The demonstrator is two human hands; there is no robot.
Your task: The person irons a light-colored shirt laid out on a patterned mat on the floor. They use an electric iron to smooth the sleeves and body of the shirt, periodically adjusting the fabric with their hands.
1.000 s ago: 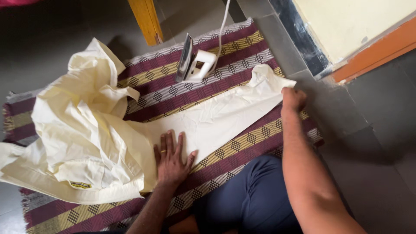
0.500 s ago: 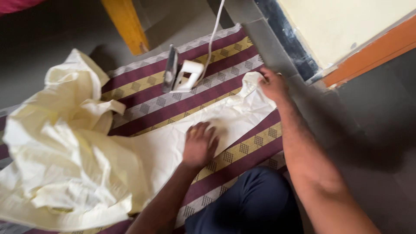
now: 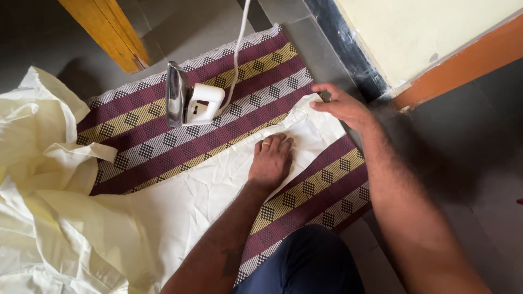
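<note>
A pale cream shirt [image 3: 81,218] lies on a striped maroon, yellow and grey mat [image 3: 163,136], one sleeve stretched flat to the right. My left hand [image 3: 271,161], with a ring on it, presses palm down on the sleeve near its end. My right hand [image 3: 340,103] pinches the sleeve's cuff at the mat's right edge. A white electric iron [image 3: 190,103] stands on its heel on the mat just beyond the sleeve, its cord running up and away.
The crumpled body of the shirt is heaped at the left. A yellow wooden leg [image 3: 111,32] stands behind the mat. A wall base with black and orange bands [image 3: 381,65] runs at the upper right. My knee in dark blue trousers [image 3: 305,261] is at the bottom.
My left hand has slid right along the sleeve toward the cuff. My right hand stayed at the cuff, holding its edge. The view has shifted left and nearer.
</note>
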